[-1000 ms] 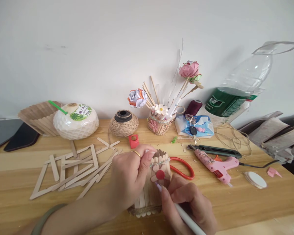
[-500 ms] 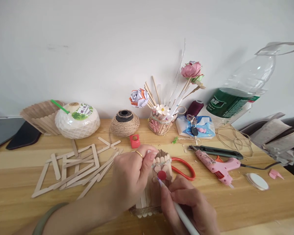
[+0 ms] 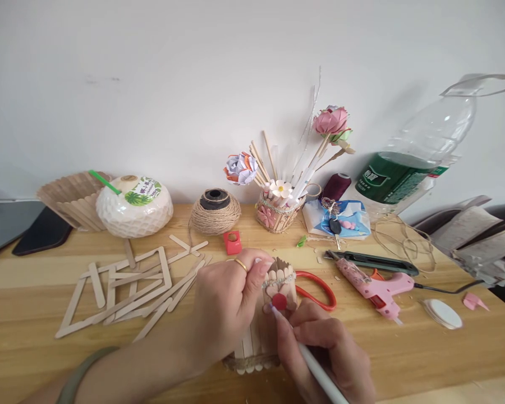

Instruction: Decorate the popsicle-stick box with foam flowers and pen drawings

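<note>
A small holder made of popsicle sticks (image 3: pixel 258 336) lies on the table in front of me, with twine along its lower edge and a beaded trim near the top. On its face is a flower with a red round center (image 3: pixel 279 302) and pale petals. My left hand (image 3: pixel 227 303), with a ring on one finger, is closed over the holder's upper left side. In my right hand (image 3: pixel 324 342) is a white pen (image 3: pixel 320 370), its tip at a petal just left of the red center. The fingers hide part of the flower.
Red-handled scissors (image 3: pixel 320 289) lie behind the holder. To the right are a pink glue gun (image 3: pixel 376 286), a dark green utility knife (image 3: pixel 372 262) and white discs (image 3: pixel 442 313). Loose popsicle sticks (image 3: pixel 122 303) spread leftward. Behind stand a twine spool (image 3: pixel 215 216) and a flower pot (image 3: pixel 273 216).
Hardly anything differs. The whole view has shifted very slightly; both hands keep their places on the holder, and the pen tip stays by the red center.
</note>
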The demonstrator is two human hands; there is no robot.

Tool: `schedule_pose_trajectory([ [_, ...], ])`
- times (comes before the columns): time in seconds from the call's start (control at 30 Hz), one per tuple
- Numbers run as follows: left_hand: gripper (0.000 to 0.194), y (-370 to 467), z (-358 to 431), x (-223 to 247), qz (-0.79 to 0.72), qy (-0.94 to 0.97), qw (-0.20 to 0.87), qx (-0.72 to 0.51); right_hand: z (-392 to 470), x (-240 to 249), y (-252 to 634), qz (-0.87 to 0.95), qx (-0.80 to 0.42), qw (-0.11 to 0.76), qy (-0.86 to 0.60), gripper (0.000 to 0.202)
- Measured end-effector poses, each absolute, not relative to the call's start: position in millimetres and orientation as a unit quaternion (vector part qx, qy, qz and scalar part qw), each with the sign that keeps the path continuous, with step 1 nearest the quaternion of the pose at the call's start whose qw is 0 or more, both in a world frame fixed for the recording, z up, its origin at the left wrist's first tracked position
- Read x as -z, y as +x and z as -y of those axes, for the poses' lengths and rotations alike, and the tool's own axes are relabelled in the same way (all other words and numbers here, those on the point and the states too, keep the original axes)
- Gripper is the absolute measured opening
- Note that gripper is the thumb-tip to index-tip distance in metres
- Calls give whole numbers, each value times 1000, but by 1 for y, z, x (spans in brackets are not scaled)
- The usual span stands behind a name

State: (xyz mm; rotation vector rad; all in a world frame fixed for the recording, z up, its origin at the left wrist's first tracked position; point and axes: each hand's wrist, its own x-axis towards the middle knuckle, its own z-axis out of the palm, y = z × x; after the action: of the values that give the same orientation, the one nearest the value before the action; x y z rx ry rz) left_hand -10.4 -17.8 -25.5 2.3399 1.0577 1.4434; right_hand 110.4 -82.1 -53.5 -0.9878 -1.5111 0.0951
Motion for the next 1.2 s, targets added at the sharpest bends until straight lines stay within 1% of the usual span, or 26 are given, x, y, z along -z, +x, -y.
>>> schedule_pose_trajectory([
  [0.07,29,-11,18,26,-358,789,95,-490,82,55,111,643,-45,626,-439,29],
  [0.23,29,-12,19,26,-351,790,96,-493,82,54,112,677,-47,603,-419,30],
  [0.4,29,-11,18,26,-350,790,94,-494,82,55,111,650,-50,625,-429,30],
  [1.2,29,-11,17,26,-353,792,98,-488,84,51,113,674,-81,610,-409,32],
])
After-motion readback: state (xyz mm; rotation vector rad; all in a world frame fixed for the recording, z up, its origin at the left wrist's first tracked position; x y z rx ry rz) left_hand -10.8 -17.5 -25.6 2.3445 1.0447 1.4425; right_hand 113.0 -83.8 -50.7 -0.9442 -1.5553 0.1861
